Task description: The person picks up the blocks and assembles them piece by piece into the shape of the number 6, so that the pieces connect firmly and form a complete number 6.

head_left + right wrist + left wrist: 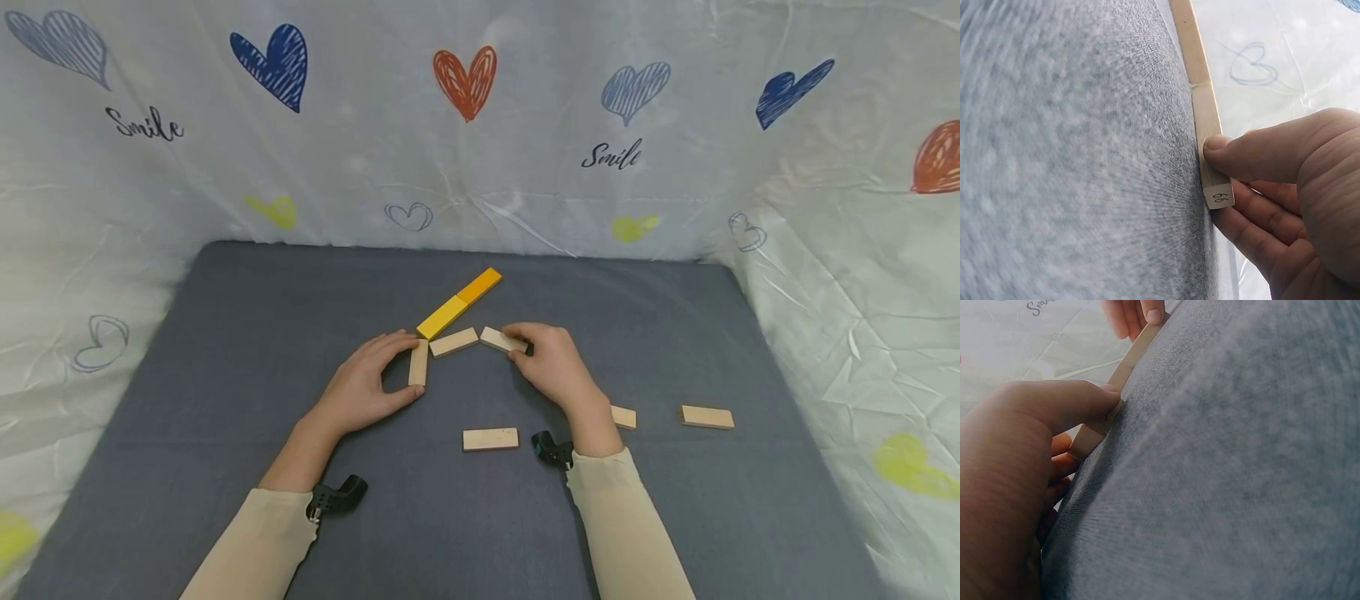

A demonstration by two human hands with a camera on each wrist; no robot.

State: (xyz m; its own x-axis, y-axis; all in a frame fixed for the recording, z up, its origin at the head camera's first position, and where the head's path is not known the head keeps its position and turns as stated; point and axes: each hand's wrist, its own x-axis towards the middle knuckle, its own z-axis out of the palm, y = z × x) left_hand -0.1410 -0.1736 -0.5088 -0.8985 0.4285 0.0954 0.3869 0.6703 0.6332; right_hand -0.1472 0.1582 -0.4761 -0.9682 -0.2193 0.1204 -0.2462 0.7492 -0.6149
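My left hand [370, 381] spans a plain wooden block [418, 363], thumb at its near end and fingertips at its far end. My right hand [553, 360] pinches another plain block [495, 339] between thumb and fingers. The number 66 is printed on the end of that block [1216, 162] in the right wrist view. Between the two held blocks lies a third plain block [453, 342], slanted, its ends close to both. Behind it, two yellow-orange blocks, one yellow [441, 317] and one orange [480, 286], form a diagonal line end to end.
A loose wooden block [491, 439] lies between my forearms. Another block [624, 417] is partly hidden by my right wrist, and one more [707, 417] lies farther right. The grey cloth [420, 525] covers the table, with a heart-printed white curtain [525, 175] behind.
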